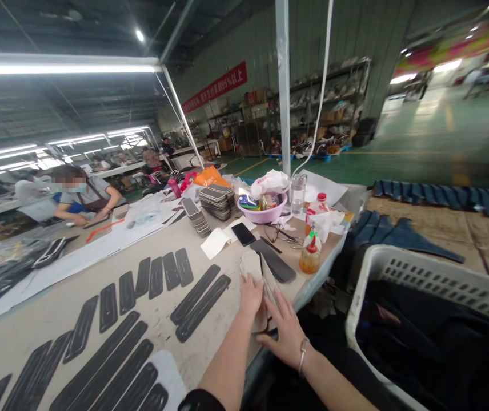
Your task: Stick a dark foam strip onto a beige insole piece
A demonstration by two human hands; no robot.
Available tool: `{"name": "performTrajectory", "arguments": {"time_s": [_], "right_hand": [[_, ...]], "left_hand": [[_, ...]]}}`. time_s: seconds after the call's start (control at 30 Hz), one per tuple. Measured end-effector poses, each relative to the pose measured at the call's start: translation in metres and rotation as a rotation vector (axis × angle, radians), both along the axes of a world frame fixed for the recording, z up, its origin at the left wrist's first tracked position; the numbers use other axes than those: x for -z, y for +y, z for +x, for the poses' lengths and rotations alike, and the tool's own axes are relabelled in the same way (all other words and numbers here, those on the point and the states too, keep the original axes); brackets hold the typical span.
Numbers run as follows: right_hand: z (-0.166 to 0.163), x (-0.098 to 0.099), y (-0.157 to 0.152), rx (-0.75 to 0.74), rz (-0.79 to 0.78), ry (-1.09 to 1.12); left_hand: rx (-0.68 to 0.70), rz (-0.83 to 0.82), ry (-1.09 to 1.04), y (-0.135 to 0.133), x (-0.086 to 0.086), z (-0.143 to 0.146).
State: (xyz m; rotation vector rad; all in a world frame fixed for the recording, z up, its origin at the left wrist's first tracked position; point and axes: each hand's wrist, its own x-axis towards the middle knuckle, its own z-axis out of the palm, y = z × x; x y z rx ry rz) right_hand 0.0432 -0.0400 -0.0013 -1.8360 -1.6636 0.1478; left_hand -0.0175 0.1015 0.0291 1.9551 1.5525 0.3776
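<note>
Far left, the beige counter point(227, 258) is covered in long black rounded strips point(141, 319), the nearest ones cut off by the bottom edge. Mid-frame, the left hand point(251, 297) and right hand point(286, 337) grip a stack of thin beige flat pieces point(265, 273) between them at the counter's near edge; the fingers hide its lower part. Behind that there's a pink plastic bowl point(265, 217) full of tape rolls and small odds I can't really make out. Next over are a clear glass jar point(298, 194) and a small amber-liquid bottle with a red cap point(310, 258). On the right, a white slotted plastic basket point(424, 279) holds dark fabric and runs out of frame.
</note>
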Motion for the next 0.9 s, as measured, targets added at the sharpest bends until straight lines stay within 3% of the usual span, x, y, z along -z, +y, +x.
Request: {"name": "performTrajectory", "arguments": {"time_s": [0.17, 0.37, 0.7, 0.9], "right_hand": [[-0.029, 0.001, -0.011, 0.016, -0.193, -0.142], [-0.007, 0.0, 0.027, 0.067, -0.351, -0.24], [0.023, 0.008, 0.075, 0.073, -0.336, -0.31], [0.028, 0.002, 0.087, 0.073, -0.323, -0.313]], "left_hand": [[0.039, 0.002, -0.011, -0.009, 0.0, -0.017], [0.045, 0.113, -0.036, -0.013, 0.007, -0.025], [-0.106, 0.132, -0.103, 0.007, 0.006, -0.02], [-0.114, 0.103, -0.207, 0.006, 0.012, -0.027]]}}
